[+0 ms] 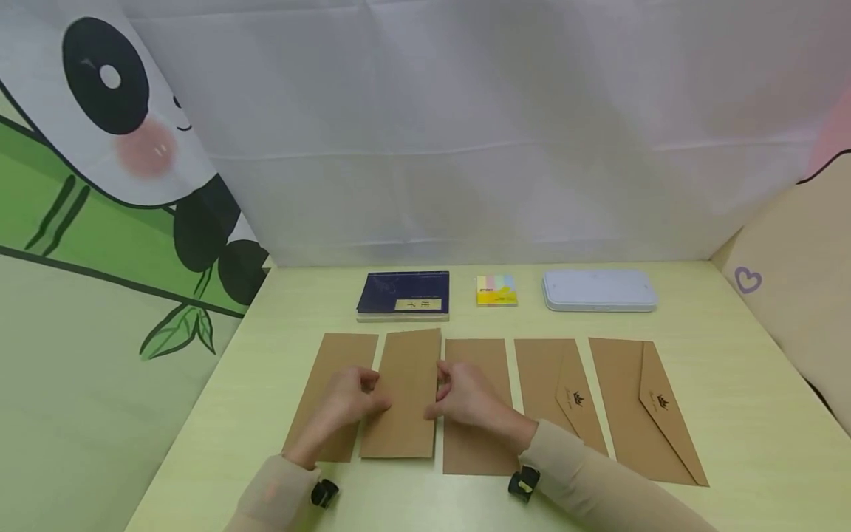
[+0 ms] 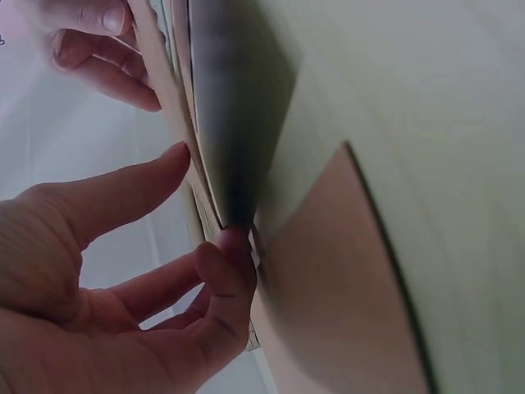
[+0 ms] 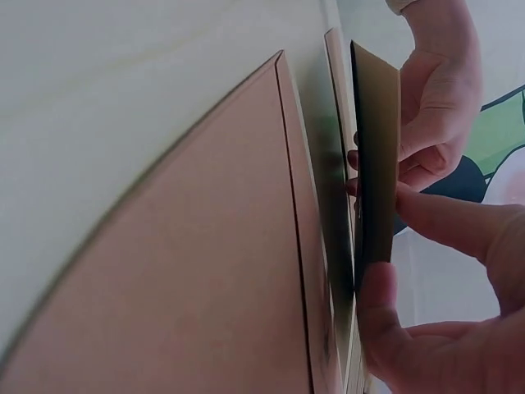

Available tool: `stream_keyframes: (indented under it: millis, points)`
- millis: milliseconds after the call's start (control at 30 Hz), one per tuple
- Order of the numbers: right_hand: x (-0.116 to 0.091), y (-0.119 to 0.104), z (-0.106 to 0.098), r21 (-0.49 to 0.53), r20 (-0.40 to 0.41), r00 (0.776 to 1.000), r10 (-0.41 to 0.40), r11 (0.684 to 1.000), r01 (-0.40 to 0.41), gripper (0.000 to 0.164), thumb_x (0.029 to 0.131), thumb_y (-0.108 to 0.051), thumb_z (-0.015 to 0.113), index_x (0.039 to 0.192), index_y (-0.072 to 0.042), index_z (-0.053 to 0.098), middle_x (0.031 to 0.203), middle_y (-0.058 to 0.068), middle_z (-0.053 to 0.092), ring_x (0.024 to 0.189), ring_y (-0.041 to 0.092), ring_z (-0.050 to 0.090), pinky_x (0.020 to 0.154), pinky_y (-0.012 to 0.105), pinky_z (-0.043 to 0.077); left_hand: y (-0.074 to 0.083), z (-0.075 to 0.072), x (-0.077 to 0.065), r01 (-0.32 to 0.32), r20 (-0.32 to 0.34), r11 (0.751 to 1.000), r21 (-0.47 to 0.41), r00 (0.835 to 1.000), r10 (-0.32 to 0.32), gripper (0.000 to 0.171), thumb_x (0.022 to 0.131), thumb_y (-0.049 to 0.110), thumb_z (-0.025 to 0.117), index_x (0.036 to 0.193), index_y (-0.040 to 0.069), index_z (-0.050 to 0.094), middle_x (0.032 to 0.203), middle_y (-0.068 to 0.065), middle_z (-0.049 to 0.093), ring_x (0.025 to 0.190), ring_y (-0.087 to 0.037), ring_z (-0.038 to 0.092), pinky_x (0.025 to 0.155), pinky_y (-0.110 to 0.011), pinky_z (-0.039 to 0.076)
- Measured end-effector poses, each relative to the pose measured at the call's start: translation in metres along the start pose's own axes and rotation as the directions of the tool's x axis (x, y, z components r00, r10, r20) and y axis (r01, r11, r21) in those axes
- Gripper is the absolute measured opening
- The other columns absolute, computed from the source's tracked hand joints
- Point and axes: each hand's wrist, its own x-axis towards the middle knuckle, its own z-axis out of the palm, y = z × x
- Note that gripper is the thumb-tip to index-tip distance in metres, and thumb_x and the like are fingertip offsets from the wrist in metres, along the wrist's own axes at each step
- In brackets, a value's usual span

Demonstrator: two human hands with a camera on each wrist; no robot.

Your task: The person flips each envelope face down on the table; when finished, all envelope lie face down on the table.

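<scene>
A plain brown envelope (image 1: 405, 399), second from the left in a row, is held between both hands just above the table. My left hand (image 1: 349, 399) pinches its left edge, thumb on top and fingers beneath, as the left wrist view shows. On the opposite edge, my right hand (image 1: 472, 395) grips with thumb and fingertips; in the right wrist view the held envelope (image 3: 379, 156) tilts away from the tabletop. Under my left forearm lies another plain envelope (image 1: 342, 351). A third plain envelope (image 1: 479, 458) is partly covered by my right hand.
Two envelopes with crown prints, one mid-right (image 1: 538, 369) and one far right (image 1: 625, 414), show their flaps. Behind the row sit a dark blue notebook (image 1: 402, 288), a pack of sticky notes (image 1: 496, 292) and a pale case (image 1: 598, 290). A white backdrop (image 1: 465, 148) stands behind.
</scene>
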Motion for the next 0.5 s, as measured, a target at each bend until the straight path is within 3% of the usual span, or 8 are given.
stream_keyframes:
  millis: [100,267,500]
  points:
    - [0.0011,0.0011,0.0012,-0.037,0.027,0.999,0.018,0.999,-0.017,0.081,0.063,-0.009,0.089,0.129,0.012,0.047,0.074,0.001,0.064,0.065,0.01,0.059,0.059,0.026,0.046,-0.0009,0.001,0.0001,0.004,-0.015,1.0,0.004,1.0,-0.004,0.048,0.066,0.01,0.086,0.106,-0.006,0.067,0.088,-0.006,0.063,0.083,-0.022,0.057,0.076,-0.037,0.047]
    - [0.0026,-0.0013,0.0031,-0.123,0.03,0.999,0.016,0.992,-0.012,0.052,0.062,-0.014,0.09,0.098,0.002,0.056,0.065,0.002,0.058,0.055,0.012,0.053,0.05,0.026,0.04,-0.0011,0.0013,-0.0011,-0.004,-0.03,1.0,0.03,1.0,0.005,0.045,0.062,0.01,0.088,0.101,-0.004,0.068,0.083,-0.004,0.061,0.079,-0.019,0.055,0.072,-0.034,0.047]
    - [0.0036,-0.0056,0.0092,-0.239,-0.03,0.999,0.013,0.971,-0.02,0.045,0.061,-0.021,0.089,0.086,-0.001,0.057,0.069,0.003,0.05,0.057,0.017,0.046,0.049,0.029,0.037,0.0017,0.0008,-0.0028,-0.02,-0.027,0.994,0.105,0.999,0.022,0.044,0.062,0.013,0.088,0.099,-0.003,0.068,0.082,-0.004,0.059,0.077,-0.02,0.053,0.071,-0.036,0.047]
